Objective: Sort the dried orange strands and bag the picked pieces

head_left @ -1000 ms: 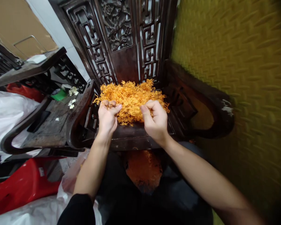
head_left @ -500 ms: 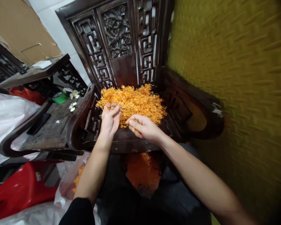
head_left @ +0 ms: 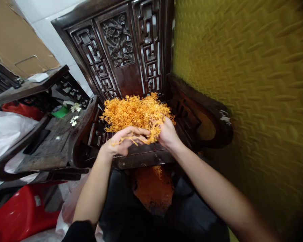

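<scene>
A heap of orange, thin, branching plastic-looking sprigs point(head_left: 126, 111) lies on the seat of a dark carved wooden chair point(head_left: 131, 77). My right hand point(head_left: 168, 132) is closed round a loose clump of orange sprigs point(head_left: 154, 126) at the heap's front right. To its left, my left hand point(head_left: 125, 138) has its fingers bent toward the clump's lower end. One thin orange sprig lies across the left fingers and seems pinched there. The right fingertips are partly hidden behind the clump.
A yellow embossed panel point(head_left: 242, 67) stands close on the right. At left are a wooden bench seat point(head_left: 47, 151) with small pale pieces point(head_left: 74, 119), a green item point(head_left: 60, 112), a red plastic stool point(head_left: 22, 215) and white bags point(head_left: 7, 134).
My right hand has moved up and right and now holds a clump of sprigs. My left hand has lowered and turned toward it. The view has shifted slightly.
</scene>
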{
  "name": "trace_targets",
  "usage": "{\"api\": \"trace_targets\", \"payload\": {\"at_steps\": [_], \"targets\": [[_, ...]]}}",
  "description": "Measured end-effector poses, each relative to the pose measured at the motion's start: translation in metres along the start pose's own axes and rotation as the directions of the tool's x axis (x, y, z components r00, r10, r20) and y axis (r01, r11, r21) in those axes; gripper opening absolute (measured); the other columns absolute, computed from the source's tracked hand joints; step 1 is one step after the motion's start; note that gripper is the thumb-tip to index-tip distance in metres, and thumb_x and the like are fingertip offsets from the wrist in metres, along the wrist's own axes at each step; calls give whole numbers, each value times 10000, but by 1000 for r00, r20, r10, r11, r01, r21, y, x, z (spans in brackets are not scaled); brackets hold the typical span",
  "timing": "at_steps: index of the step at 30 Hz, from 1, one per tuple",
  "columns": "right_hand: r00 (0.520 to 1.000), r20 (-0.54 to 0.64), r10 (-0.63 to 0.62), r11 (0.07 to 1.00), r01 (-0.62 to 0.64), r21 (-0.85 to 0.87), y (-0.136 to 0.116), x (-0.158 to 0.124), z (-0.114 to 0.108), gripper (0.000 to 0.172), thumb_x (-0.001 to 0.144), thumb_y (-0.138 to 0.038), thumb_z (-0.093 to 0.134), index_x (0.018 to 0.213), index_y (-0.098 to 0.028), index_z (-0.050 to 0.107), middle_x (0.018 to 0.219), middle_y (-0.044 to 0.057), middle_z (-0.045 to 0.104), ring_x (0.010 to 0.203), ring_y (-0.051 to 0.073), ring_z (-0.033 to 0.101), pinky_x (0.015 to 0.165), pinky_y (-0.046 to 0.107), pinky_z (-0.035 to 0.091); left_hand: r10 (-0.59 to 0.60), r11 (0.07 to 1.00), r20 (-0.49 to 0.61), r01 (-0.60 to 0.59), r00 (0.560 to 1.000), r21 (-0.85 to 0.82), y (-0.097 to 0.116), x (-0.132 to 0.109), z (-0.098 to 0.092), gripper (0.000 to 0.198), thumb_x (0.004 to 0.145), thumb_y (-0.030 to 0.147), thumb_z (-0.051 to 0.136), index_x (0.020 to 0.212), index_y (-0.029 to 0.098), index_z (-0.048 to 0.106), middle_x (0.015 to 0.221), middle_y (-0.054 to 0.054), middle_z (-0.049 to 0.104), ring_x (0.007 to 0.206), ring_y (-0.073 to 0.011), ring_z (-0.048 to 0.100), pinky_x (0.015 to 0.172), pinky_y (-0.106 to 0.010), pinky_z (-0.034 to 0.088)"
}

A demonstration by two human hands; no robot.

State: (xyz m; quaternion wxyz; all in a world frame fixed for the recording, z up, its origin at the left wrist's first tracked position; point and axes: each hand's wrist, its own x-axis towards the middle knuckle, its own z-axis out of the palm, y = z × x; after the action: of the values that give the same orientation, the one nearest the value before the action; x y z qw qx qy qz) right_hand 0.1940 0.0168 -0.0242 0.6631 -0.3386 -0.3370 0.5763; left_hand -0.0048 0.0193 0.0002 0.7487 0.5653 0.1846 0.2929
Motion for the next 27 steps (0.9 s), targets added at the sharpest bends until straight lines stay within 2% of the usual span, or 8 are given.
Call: {"api": "trace_targets", "payload": {"at_steps": [2,5,8,10,11,17,20,27], "targets": [[999,-24,-38,999,37,-26,-2,0,-2,371,760,-426,762,755,-222,452,542,-85,399,428,55,312,385,211,213,-58,993,62,52,996,103,2,-5,-14,559,606,278,935,1116,202,721,1398,-185,618,1172,-360,666,1006,-509,502],[998,8,-70,996,70,-61,-5,2,-5,311,793,-387,740,783,-220,478,573,-78,425,419,53,321,377,209,218,57,969,-274,13,960,246,4,-5,-41,395,723,239,861,1094,164,748,1339,-184,662,1141,-310,684,999,-462,518],[994,50,-101,992,104,-75,-6,4,-9,293,829,-375,714,787,-226,465,600,-73,426,430,56,328,384,210,231,370,915,-681,-120,631,386,10,-2,-63,368,689,220,867,1034,158,757,1175,-122,736,983,-235,713,846,-353,554],[991,71,-112,984,120,-128,-7,6,-12,261,870,-397,675,811,-232,482,591,-74,410,435,68,322,395,218,243,560,827,-748,-192,357,527,16,-2,-65,314,714,212,850,1010,179,752,1046,-62,759,902,-180,704,797,-298,535],[988,79,-131,971,144,-189,-7,6,-13,237,884,-403,659,830,-232,504,591,-70,417,446,78,337,409,225,263,619,785,-723,-203,307,585,18,-2,-59,276,752,233,828,1012,185,750,1007,-47,759,880,-163,699,803,-288,526],[905,219,-365,652,416,-634,-9,4,-15,108,909,-286,605,859,-191,612,813,12,636,753,149,578,734,300,456,180,908,-484,44,856,416,7,12,8,359,802,511,769,851,158,731,755,-69,722,672,-202,700,679,-314,531],[886,231,-402,597,445,-667,-8,5,-17,101,913,-280,609,904,-182,632,853,16,657,797,154,601,788,307,459,32,918,-460,156,887,365,-3,22,19,311,726,419,850,793,161,690,686,-33,695,612,-184,680,629,-288,510],[976,193,-104,842,190,-505,-5,6,-15,293,843,-469,712,927,-189,685,660,-19,571,575,124,478,520,248,376,310,857,-489,-18,815,515,-11,22,7,145,781,274,784,852,173,707,875,-18,697,845,-166,643,811,-283,504]]}}
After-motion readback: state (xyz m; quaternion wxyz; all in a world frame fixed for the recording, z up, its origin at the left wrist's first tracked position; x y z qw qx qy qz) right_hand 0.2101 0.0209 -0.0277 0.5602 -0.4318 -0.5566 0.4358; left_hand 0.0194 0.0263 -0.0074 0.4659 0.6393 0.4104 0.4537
